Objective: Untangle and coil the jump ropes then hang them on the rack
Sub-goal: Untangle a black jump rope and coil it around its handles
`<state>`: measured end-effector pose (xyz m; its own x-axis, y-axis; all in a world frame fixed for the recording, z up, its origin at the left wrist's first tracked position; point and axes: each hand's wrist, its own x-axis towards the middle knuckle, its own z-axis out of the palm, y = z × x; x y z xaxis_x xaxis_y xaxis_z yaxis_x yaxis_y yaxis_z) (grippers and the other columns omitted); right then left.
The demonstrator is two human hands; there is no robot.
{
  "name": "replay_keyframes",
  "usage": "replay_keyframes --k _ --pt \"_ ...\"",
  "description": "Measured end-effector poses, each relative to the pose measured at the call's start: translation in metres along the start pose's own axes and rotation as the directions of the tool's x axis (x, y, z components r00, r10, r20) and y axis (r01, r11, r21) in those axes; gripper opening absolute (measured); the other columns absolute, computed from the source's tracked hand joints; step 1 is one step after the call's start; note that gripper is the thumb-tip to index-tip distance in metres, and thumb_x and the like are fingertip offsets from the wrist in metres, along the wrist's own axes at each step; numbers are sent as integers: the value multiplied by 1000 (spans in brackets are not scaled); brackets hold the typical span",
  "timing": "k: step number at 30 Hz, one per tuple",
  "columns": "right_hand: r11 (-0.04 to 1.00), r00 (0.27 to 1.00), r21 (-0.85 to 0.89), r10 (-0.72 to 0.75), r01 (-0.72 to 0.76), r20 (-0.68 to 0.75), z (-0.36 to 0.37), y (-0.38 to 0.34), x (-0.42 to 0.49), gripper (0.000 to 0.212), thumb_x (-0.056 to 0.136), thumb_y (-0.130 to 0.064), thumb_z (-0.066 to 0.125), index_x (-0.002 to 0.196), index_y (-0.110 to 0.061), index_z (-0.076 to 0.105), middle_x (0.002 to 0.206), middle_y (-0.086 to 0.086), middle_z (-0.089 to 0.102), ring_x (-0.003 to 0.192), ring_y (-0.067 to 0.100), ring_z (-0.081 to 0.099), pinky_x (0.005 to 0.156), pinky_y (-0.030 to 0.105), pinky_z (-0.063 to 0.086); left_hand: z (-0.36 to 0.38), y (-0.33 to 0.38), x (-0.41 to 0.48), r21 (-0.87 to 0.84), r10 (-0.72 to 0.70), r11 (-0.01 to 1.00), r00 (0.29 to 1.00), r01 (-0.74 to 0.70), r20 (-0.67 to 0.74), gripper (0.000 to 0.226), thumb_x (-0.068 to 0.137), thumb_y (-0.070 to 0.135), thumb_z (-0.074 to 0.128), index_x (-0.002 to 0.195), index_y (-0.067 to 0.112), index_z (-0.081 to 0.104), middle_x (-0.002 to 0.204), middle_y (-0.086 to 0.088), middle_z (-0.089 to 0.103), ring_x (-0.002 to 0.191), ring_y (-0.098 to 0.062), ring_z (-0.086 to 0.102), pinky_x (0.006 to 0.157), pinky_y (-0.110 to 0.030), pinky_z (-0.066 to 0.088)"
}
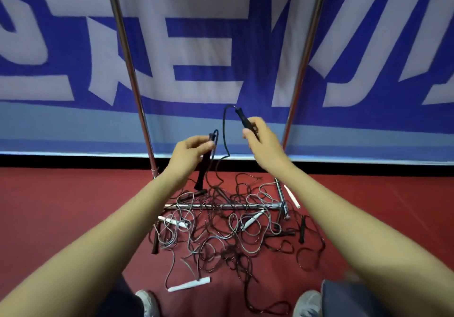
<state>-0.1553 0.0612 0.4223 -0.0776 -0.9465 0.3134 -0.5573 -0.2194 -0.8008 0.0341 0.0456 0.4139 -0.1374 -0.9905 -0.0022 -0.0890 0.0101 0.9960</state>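
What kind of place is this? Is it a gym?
Most likely a gym or sports hall. The red floor looks like sports flooring, a big blue banner with white letters stretches across the back, and a heap of jump ropes lies at the foot of a metal rack.

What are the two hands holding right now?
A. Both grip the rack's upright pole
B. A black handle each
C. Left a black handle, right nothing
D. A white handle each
B: the left hand grips the drooping black handle and the right hand grips the raised black handle, above the tangled pile on the floor.
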Motion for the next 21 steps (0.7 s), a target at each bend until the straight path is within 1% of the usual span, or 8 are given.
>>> replay_keyframes --k 2,6,8,11,13,16,18,21 --pt "997 998 -32 -63 64 28 6 -4 -12 11 100 -18 45 110 -14 50 75 -1 52 65 18 48 60 30 37 -3 -1 1 -113 -14 994 999 10 -35 21 93 14 61 113 9 64 98 0 70 90 -5 63 74 -19 46" --pt "988 967 26 142 -151 209 29 12 -29 5 100 -20 48 105 -20 48 83 -3 62 60 15 52 58 30 42 -2 -20 1 -277 -150 952 987 130 -50 20 89 5 64 108 0 59 93 -12 63 75 -17 63 65 -22 53" --pt "970 956 120 181 -212 229 38 16 -31 6 100 -19 49 106 -18 49 88 -2 63 71 16 59 68 36 50 -2 -28 2 -326 -187 930 982 168 -27 10 88 -1 63 94 5 58 85 -9 63 64 -12 68 59 -22 56" --pt "963 928 90 219 -256 301 48 16 -31 13 101 -21 47 112 -18 53 104 7 67 97 25 65 89 46 53 5 -31 4 -295 -189 934 980 201 68 9 87 -2 63 83 5 59 82 -10 65 63 -13 69 59 -21 57" --pt "918 897 193 264 -347 354 52 13 -29 16 103 -22 44 115 -16 51 102 14 67 85 32 70 78 53 57 12 -31 7 -244 -168 952 981 187 94 7 86 0 65 82 4 60 77 -8 66 63 -15 67 62 -22 57" --pt "807 870 389 284 -444 404 48 8 -29 18 102 -22 46 118 -13 50 91 12 65 57 21 65 56 39 60 17 -31 11 -169 -153 973 987 158 40 10 81 7 71 84 7 62 78 -6 64 70 -16 61 72 -25 51" --pt "810 881 418 236 -411 410 44 9 -29 20 101 -19 49 120 -12 51 89 9 65 53 13 60 48 28 55 15 -31 12 -93 -149 984 989 150 13 13 80 15 75 85 11 63 80 -3 63 73 -13 58 68 -23 42" --pt "790 871 451 201 -415 449 38 11 -30 22 100 -15 50 122 -14 52 89 5 66 56 10 58 49 23 52 10 -30 14 10 -110 994 994 110 -7 19 77 23 78 85 13 64 79 0 64 72 -9 58 69 -22 41"
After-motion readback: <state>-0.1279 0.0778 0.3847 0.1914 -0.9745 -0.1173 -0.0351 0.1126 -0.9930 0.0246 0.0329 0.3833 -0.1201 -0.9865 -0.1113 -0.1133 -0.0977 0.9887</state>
